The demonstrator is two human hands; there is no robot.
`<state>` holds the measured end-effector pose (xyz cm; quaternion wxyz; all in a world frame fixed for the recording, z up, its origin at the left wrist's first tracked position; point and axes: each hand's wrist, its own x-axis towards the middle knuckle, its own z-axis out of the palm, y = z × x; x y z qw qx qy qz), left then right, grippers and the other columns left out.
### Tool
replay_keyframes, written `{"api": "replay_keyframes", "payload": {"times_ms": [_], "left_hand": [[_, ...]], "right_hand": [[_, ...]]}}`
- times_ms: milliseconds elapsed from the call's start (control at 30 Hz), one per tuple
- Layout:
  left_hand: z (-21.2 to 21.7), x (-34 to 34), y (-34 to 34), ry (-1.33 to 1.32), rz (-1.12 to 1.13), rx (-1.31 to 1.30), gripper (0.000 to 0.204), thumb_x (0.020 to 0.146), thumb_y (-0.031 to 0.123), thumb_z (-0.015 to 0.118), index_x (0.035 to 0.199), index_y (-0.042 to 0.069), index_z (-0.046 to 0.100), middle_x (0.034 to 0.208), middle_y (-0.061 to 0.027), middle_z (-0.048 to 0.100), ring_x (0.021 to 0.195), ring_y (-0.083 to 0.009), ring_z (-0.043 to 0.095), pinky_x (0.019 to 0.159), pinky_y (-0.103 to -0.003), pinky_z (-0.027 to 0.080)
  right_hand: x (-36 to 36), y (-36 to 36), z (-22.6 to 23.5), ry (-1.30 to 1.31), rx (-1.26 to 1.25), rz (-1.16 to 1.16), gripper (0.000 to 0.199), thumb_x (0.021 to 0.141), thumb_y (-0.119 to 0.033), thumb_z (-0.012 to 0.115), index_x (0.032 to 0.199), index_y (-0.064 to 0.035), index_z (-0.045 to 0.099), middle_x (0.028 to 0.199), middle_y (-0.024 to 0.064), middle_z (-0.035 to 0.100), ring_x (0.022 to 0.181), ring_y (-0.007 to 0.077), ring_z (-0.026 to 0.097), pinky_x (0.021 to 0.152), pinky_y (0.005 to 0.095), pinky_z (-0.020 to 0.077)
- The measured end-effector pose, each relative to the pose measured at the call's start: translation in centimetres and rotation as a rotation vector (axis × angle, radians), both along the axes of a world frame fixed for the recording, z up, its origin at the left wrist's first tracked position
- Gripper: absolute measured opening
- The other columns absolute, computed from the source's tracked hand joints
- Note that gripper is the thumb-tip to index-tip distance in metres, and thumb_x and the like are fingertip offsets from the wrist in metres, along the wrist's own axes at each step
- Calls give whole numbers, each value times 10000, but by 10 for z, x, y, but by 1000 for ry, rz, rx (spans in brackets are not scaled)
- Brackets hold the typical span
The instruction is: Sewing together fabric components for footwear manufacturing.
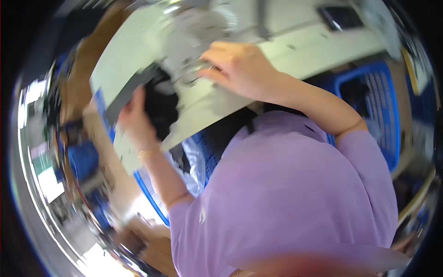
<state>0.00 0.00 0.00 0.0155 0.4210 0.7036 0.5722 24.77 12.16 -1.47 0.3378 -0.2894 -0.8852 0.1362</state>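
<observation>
A piece of black cloth (pixel 161 106) lies at the left of the white worktable (pixel 304 55), with a dark grey strip (pixel 123 99) along its far left side. My left hand (pixel 138 120) is at the cloth's left edge, its thumb up against the cloth and its other fingers partly hidden and smeared. Beside a pale machine head that looks like a sewing machine (pixel 198 27), my right hand (pixel 242 69) hovers over the table with bent fingers. Its thumb and fingertips stand apart near small metal parts (pixel 188 71), and I see nothing held between them.
A dark flat object (pixel 341 18) lies at the table's far right. Beside me on the right stands a blue plastic basket (pixel 391 115) with dark contents. Another blue basket (pixel 148 194) at the lower left is near pale blue cloth (pixel 194 161). The surroundings are blurred.
</observation>
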Motion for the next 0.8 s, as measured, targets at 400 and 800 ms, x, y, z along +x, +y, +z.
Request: {"api": "replay_keyframes", "payload": {"times_ms": [400,800], "left_hand": [[2,18,1,701,500,-160,646,778,249,812,1281,-15,504,1274,-199,456,1140,-317,502,933,-396,487],[11,115,58,755,35,-54,352,866,120,726,1156,-31,595,1173,-141,598,1070,-257,609,977,-370,501]], "right_hand": [[426,-23,-232,528,-723,-1299,171,945,-191,600,930,-29,652,747,80,591,690,191,666,506,276,437],[500,-26,-434,346,-1548,-1497,191,762,-74,764,858,55,661,726,131,634,553,223,643,559,322,574]]}}
